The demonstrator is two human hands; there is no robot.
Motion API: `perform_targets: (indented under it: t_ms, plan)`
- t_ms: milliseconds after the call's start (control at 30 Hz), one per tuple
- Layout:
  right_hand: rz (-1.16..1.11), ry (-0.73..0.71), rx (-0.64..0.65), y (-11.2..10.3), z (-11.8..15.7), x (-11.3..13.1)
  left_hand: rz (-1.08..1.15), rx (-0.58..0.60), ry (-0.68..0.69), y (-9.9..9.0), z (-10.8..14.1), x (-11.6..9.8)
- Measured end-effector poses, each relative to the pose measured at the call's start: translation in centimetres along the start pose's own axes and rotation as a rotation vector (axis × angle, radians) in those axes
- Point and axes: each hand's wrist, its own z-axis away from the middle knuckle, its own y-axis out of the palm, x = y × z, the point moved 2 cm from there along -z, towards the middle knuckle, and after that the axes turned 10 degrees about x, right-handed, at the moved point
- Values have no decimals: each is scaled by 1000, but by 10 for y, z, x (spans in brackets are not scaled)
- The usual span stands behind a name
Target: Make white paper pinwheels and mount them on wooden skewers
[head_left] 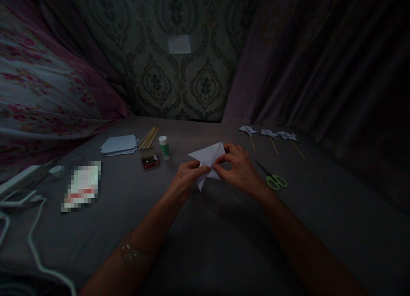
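A white paper pinwheel shape (208, 155) with pointed corners is held up between both hands over the grey-covered table. My left hand (188, 175) grips it at the lower left, the thumb lying near its centre. On the other side my right hand (238, 168) has thumb and index finger pinched at the paper's middle, while its other fingers curl behind the right edge. Whatever lies under the fingertips is hidden. Green-handled scissors (276, 181) rest on the table beside my right forearm.
At the back left are a paper stack (119, 145), wooden sticks (149, 138), a small open box (150, 160) and a glue bottle (164, 148). Three pinwheels on sticks (270, 134) lie back right. A packet (83, 185) and white cables (35, 234) are at left.
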Motion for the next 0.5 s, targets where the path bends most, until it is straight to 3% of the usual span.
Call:
perform_targets:
  t_ms: [500]
  plan:
    - [17, -1, -14, 1, 1, 1, -24, 1, 5, 1, 2, 0]
